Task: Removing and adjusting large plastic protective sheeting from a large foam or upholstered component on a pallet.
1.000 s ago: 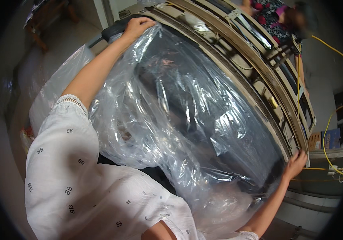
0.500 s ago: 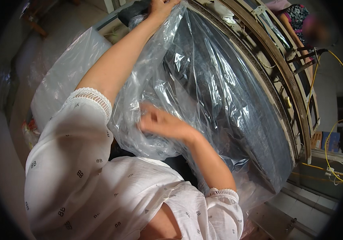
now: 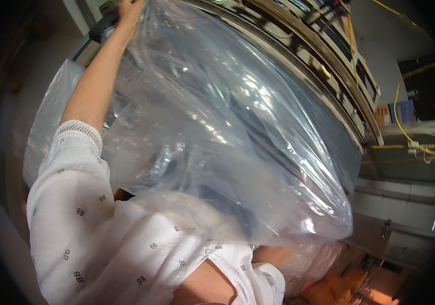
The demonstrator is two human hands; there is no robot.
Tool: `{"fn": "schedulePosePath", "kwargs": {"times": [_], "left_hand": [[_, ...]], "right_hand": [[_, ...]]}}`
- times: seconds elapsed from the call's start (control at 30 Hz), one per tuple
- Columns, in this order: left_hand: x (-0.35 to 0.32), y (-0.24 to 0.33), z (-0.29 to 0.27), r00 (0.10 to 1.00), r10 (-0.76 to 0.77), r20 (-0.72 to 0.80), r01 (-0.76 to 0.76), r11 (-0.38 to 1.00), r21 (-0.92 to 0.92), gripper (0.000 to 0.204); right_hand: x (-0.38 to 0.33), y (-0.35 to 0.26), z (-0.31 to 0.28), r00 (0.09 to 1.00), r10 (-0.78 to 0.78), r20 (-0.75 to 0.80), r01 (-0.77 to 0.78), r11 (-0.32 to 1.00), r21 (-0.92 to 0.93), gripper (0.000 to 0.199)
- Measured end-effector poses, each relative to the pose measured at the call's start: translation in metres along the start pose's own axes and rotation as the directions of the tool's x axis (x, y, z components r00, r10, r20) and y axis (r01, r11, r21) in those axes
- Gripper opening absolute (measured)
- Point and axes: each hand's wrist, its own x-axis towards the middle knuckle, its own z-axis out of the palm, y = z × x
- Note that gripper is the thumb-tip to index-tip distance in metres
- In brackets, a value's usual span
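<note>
At the far left, my left arm is stretched out and my left hand (image 3: 130,14) is closed on the gathered edge of a large clear plastic sheet (image 3: 212,132). The sheet fans out from that hand to the right, glossy and creased, and spreads in front of my body. Its lower right corner (image 3: 342,221) hangs out beyond the dark grey surface. Just a strip of my right forearm (image 3: 273,254) shows under the plastic near my sleeve; the right hand itself does not show.
Long wooden rails (image 3: 324,66) run along the far side of the dark work surface (image 3: 347,162). Yellow cables (image 3: 400,114) hang at the right, near a blue box (image 3: 404,111). More clear plastic (image 3: 50,112) drapes down on the left. Orange things (image 3: 344,287) lie at the lower right.
My right hand has left the middle of the crumpled plastic and gone out of sight. The sheet is now spread wider toward the right and toward me. My view has shifted right.
</note>
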Motion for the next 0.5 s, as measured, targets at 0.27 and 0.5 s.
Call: {"fn": "schedulePosePath", "kwargs": {"times": [0.27,0.5], "left_hand": [[0.024,-0.049,-0.044,0.995,0.070,0.064,-0.076,0.992,0.099,0.025],[0.043,-0.061,-0.043,0.999,0.039,0.026,-0.040,0.998,0.045,0.024]], "right_hand": [[0.015,-0.002,-0.006,0.862,-0.315,-0.398,0.133,0.897,-0.422,0.022],[-0.089,-0.101,-0.128,0.702,-0.559,-0.442,0.026,0.640,-0.768,0.024]]}}
